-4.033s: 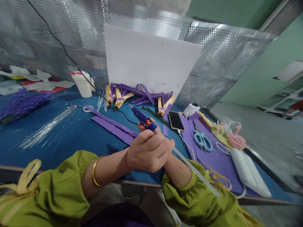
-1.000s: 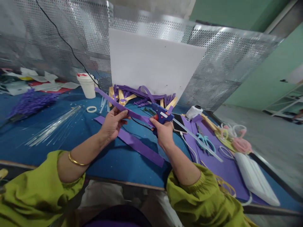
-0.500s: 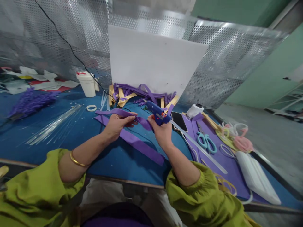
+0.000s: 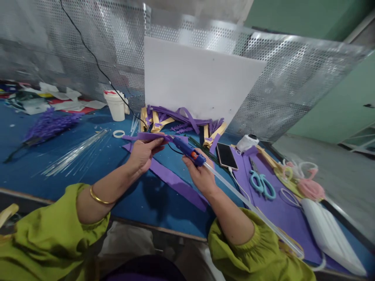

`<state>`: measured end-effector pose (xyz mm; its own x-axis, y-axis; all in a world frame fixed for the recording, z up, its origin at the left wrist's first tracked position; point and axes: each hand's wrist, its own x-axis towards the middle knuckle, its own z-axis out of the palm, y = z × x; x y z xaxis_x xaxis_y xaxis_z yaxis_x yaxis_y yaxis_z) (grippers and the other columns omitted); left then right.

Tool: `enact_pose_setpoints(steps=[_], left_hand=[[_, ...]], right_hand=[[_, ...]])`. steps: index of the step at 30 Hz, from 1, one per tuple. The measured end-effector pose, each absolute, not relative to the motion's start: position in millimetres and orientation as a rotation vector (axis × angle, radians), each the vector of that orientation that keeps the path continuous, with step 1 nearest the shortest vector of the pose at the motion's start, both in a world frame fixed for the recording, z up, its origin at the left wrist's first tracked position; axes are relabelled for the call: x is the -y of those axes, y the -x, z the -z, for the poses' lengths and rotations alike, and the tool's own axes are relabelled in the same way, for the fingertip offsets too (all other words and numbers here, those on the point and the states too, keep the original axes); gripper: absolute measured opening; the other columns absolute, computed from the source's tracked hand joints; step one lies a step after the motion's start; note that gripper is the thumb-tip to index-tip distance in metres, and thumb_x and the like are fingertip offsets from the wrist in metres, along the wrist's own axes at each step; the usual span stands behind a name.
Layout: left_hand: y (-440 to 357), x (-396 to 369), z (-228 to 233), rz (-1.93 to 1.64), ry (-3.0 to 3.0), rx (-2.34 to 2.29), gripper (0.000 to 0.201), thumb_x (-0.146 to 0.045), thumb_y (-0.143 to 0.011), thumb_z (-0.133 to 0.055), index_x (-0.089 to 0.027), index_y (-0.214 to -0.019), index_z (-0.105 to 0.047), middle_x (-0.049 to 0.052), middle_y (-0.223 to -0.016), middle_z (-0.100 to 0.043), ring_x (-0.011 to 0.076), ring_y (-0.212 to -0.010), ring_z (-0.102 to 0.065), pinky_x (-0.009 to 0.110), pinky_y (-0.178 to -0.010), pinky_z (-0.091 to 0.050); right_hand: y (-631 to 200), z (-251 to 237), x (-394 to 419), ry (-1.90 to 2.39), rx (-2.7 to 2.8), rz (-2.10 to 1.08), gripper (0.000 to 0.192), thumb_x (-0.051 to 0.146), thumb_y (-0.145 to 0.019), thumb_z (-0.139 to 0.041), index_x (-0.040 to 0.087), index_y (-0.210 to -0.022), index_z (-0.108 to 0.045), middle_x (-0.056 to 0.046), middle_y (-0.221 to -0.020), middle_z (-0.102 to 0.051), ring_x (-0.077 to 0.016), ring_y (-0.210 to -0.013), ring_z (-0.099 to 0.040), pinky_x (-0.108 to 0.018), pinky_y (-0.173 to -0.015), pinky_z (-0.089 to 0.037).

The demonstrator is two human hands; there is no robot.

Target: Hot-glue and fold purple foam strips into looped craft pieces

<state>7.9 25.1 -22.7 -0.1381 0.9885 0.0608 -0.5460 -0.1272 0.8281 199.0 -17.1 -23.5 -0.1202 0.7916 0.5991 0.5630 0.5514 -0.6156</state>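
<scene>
My left hand (image 4: 145,154) pinches a purple ribbon strip (image 4: 146,136) between thumb and fingers, above the table. My right hand (image 4: 202,171) is wrapped round a blue hot glue gun (image 4: 187,150), whose nozzle points left and meets the ribbon just beyond my left fingertips. A long clear glue stick (image 4: 252,207) sticks out of the gun's back end toward my right sleeve. Under my hands a second purple strip (image 4: 178,185) lies slantwise on the blue table. Whether glue is on the ribbon I cannot tell.
At the back, purple flower bundles in tan paper (image 4: 156,119) lean by a white board (image 4: 199,78). To the right are a phone (image 4: 227,155), blue-handled scissors (image 4: 261,183) and a white pack (image 4: 331,234). Leftward stand a white cup (image 4: 115,107), a tape roll (image 4: 118,134) and lavender sprigs (image 4: 51,127).
My right hand has let go of the ribbon's right part and turned the glue gun, bringing its nozzle down to the ribbon by my left fingers. My left hand still holds the strip.
</scene>
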Motion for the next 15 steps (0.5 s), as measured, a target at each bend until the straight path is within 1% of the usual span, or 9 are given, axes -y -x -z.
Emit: enact_pose_setpoints(steps=[6,10,15], left_hand=[[-9.0,-23.1,20.0,-1.612,-0.788,-0.774,0.033,-0.022,-0.053,-0.091,-0.014,-0.081,-0.076,0.007,-0.083,-0.076,0.0196,-0.08,-0.073,0.028,-0.074,-0.056],[-8.6,-23.4,20.8,-1.615,-0.818,-0.777,0.033,-0.023,-0.052,-0.092,-0.013,-0.08,-0.076,0.006,-0.082,-0.076,0.0204,-0.081,-0.073,0.029,-0.075,-0.056],[-9.0,-23.3,21.7,-1.613,-0.83,-0.766,0.029,-0.022,-0.053,-0.092,-0.013,-0.077,-0.076,0.005,-0.079,-0.076,0.0191,-0.079,-0.072,0.028,-0.074,-0.057]], right_hand=[[-198.7,23.6,18.8,1.129,1.834,-0.302,0.026,0.048,-0.09,-0.058,0.023,-0.084,-0.06,-0.002,-0.078,-0.063,-0.0177,-0.069,-0.057,-0.029,-0.067,-0.042],[-198.4,24.3,18.9,1.124,1.839,-0.274,0.026,0.047,-0.089,-0.058,0.023,-0.083,-0.059,0.0,-0.076,-0.062,-0.0166,-0.067,-0.055,-0.027,-0.065,-0.041],[-198.4,26.1,17.9,1.116,1.85,-0.229,0.024,0.046,-0.089,-0.059,0.023,-0.084,-0.057,0.0,-0.076,-0.062,-0.0159,-0.067,-0.054,-0.026,-0.064,-0.04]])
